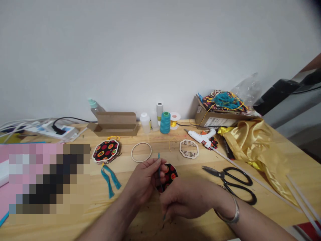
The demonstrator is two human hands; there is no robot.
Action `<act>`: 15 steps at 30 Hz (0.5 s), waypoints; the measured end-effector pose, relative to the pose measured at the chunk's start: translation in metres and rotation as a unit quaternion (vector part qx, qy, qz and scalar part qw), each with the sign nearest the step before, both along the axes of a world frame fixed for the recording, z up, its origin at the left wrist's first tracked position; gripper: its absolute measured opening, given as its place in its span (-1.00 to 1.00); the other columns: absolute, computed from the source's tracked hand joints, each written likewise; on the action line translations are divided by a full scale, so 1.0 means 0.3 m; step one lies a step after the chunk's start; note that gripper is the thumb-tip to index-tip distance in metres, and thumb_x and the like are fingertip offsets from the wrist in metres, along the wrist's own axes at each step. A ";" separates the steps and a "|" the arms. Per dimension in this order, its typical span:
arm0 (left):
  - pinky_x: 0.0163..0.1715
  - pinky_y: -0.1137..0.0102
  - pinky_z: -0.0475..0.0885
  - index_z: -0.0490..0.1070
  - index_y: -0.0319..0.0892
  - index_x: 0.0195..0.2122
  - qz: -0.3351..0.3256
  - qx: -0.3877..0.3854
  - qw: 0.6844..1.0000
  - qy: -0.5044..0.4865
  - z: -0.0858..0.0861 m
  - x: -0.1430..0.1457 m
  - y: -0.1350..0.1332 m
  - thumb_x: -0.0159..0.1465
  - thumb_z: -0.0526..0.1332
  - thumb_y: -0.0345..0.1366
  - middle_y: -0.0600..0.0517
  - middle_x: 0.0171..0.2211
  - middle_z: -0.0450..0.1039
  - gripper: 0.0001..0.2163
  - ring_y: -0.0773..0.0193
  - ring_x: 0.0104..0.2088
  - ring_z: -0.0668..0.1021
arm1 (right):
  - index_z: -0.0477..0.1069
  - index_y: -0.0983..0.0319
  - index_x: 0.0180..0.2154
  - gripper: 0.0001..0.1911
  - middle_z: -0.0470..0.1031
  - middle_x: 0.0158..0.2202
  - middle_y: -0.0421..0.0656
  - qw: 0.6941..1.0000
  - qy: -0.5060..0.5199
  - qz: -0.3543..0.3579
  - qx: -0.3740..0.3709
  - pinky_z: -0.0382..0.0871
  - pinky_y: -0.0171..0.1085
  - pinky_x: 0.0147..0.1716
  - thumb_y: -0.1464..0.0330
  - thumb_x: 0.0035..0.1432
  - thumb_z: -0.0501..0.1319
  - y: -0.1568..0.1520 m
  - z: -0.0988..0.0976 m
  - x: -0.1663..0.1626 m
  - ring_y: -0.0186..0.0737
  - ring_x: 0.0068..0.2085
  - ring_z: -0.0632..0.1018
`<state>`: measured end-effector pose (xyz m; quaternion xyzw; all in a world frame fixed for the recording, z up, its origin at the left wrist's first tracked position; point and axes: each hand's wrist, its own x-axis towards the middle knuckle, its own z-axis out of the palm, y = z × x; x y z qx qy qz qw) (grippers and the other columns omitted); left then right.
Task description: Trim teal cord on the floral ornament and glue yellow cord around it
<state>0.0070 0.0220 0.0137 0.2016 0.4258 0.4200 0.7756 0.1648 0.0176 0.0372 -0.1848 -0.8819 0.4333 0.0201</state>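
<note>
My left hand (147, 175) pinches a teal thread bundle (158, 171), whose upper end sticks up past the thumb. Lower down, my right hand (184, 199) is closed on the same strand, and a teal end shows beneath its fingers. Behind the hands lies a black patterned fabric piece (172, 174) with red and orange flowers, partly covered by them. To the left rests a finished-looking fabric ornament (106, 150) in a pale frame, with a teal tassel (110, 180). Black-handled scissors (225, 179) lie open to the right of my right hand.
Beyond the hands are a wooden hoop (141, 152), a lattice frame (189, 149) and a white glue gun (203, 136). A teal thread cone (165, 123) and bottles (145, 123) stand near the wall. Gold cloth (250, 144) and a filled cardboard box (213, 117) occupy the right.
</note>
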 end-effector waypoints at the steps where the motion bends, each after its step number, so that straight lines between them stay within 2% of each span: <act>1: -0.62 0.58 0.28 0.41 -0.34 -0.40 -0.001 0.002 1.000 -0.003 0.000 0.001 0.000 0.15 0.20 -0.40 0.05 -0.58 0.37 -0.92 0.50 -0.64 0.35 | 0.43 0.26 -0.40 -0.90 0.47 -0.48 -0.29 1.000 0.002 0.002 0.002 0.17 -0.51 -0.51 0.42 0.12 0.16 -0.001 -0.003 0.000 -0.48 -0.47 0.39; 8: -0.72 0.63 -0.01 0.41 -0.35 -0.43 -0.018 0.028 0.999 -0.018 -0.009 0.005 0.002 0.12 0.24 -0.34 0.16 -0.67 0.22 -0.87 0.60 -0.71 0.10 | 0.44 0.26 -0.44 -0.89 0.46 -0.53 -0.29 1.000 -0.017 0.006 -0.006 0.18 -0.51 -0.53 0.40 0.11 0.18 -0.002 -0.007 -0.012 -0.47 -0.51 0.38; 11: -0.74 0.62 -0.10 0.41 -0.34 -0.46 -0.015 0.035 0.999 0.015 -0.004 0.004 0.002 0.11 0.25 -0.30 0.19 -0.70 0.16 -0.84 0.61 -0.72 0.05 | 0.47 0.26 -0.40 -0.91 0.46 -0.52 -0.29 0.999 0.000 0.010 -0.039 0.20 -0.52 -0.52 0.42 0.09 0.19 0.003 -0.003 -0.002 -0.48 -0.50 0.40; 13: -0.74 0.61 -0.09 0.41 -0.32 -0.47 -0.004 0.034 0.998 0.048 -0.001 0.003 -0.001 0.09 0.26 -0.27 0.19 -0.71 0.16 -0.83 0.60 -0.73 0.07 | 0.48 0.26 -0.38 -0.89 0.46 -0.53 -0.29 0.997 0.027 -0.025 -0.068 0.20 -0.52 -0.53 0.38 0.09 0.20 0.013 -0.002 0.012 -0.48 -0.51 0.40; 15: -0.73 0.60 -0.06 0.41 -0.30 -0.49 -0.001 0.044 0.996 0.076 0.001 0.003 -0.004 0.06 0.28 -0.26 0.19 -0.72 0.17 -0.82 0.58 -0.72 0.12 | 0.48 0.27 -0.42 -0.83 0.43 -0.56 -0.28 0.986 0.071 -0.129 -0.077 0.19 -0.50 -0.56 0.31 0.11 0.18 0.031 -0.008 0.025 -0.48 -0.54 0.38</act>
